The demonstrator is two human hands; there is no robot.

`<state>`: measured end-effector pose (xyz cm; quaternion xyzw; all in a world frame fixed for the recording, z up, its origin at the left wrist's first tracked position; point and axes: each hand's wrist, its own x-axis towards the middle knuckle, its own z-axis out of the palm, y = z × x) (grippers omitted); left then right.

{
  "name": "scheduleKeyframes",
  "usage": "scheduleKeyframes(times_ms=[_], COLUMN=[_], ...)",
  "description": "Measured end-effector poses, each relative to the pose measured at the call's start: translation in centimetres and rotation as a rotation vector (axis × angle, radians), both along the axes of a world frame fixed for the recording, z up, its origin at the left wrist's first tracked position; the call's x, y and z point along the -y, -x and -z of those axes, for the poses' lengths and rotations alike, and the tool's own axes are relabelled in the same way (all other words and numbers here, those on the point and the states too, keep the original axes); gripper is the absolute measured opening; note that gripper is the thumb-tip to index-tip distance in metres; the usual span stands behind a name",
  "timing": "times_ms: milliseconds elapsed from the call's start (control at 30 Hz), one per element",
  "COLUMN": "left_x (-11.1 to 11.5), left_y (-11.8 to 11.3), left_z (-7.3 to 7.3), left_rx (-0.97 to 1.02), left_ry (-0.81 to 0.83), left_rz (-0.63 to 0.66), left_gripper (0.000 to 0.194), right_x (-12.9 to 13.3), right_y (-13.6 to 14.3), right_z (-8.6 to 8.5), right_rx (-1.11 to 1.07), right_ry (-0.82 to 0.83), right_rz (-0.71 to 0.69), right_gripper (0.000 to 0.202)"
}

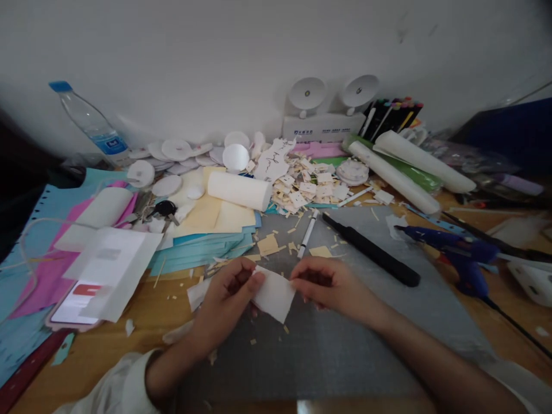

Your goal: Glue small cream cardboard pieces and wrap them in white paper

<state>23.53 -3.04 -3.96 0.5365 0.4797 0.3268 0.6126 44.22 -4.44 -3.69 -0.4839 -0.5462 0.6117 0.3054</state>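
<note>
A small white piece of paper [274,294] is held up between my two hands, above the grey cutting mat [345,351]. My left hand [230,296] pinches its left edge between thumb and fingers. At the opposite edge, the fingertips of my right hand [325,282] grip its corner. Just beyond my hands lie a white pen [308,234] and yellowish paper scraps [268,245]. A long black tool [375,250] rests on the mat to the right, its kind unclear.
A blue glue gun [457,253] lies at the right with its cord. At the left are a phone [73,305] partly under white paper, blue sheets [202,253] and keys [164,209]. Behind are a white roll [239,191], piled cut pieces [308,187] and a bottle [92,122].
</note>
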Motion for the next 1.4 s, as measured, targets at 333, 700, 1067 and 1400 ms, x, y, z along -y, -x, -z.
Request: scheduleKeyframes(times_ms=[333,700,1067,1400], left_x=[-0.3,0.3,0.9,1.3], left_y=[0.6,0.2,-0.5,-0.7], left_z=[0.3,1.4,0.8,1.2], left_rx=[0.11,0.207,0.105,0.319], left_ry=[0.069,0.239,0.101,0.263], left_rz=[-0.029,0.083,0.006,-0.021], left_gripper=[0.027,0.032,0.023,0.03], right_x=[-1.9,-2.5,1.1,1.3], right_y=[-6.1,-6.2,0.2,1.2], right_z=[0.0,0.8,-0.2,1.2], right_rx=[0.741,0.818,0.057,0.087], right_ry=[-0.681,-0.786,-0.156,-0.133], right_rz=[0.004,-0.041,0.079,-0.008], right_gripper=[0.018,0.02,0.026,0.018])
